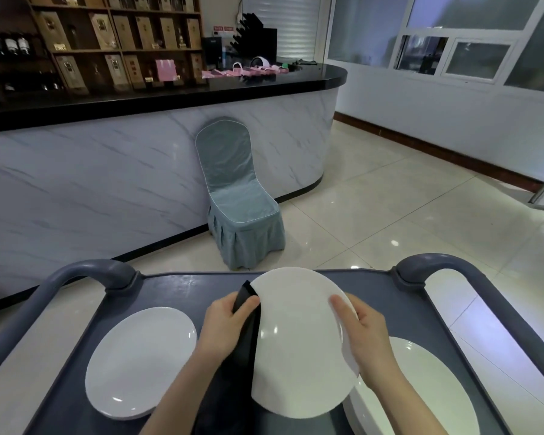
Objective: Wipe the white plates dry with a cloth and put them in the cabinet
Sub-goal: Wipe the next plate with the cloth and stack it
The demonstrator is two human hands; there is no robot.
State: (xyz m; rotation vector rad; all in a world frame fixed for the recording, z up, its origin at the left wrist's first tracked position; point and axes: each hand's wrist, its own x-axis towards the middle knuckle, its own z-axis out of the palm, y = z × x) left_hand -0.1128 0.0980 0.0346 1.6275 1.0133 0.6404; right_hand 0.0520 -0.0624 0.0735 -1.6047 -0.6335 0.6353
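I hold a white plate [299,340] tilted up over the grey cart [176,287]. My right hand [365,334] grips the plate's right rim, thumb on its face. My left hand [226,328] pinches a dark cloth [248,328] against the plate's left edge. Another white plate [142,362] lies flat on the cart at the left. At the right, a stack of white plates [421,390] sits partly behind my right arm. No cabinet is in view.
The cart has rounded grey handles at the left [85,271] and at the right [437,265]. A chair with a blue-grey cover [236,196] stands ahead against a marble-fronted counter [107,183]. Glossy tiled floor [405,215] opens to the right.
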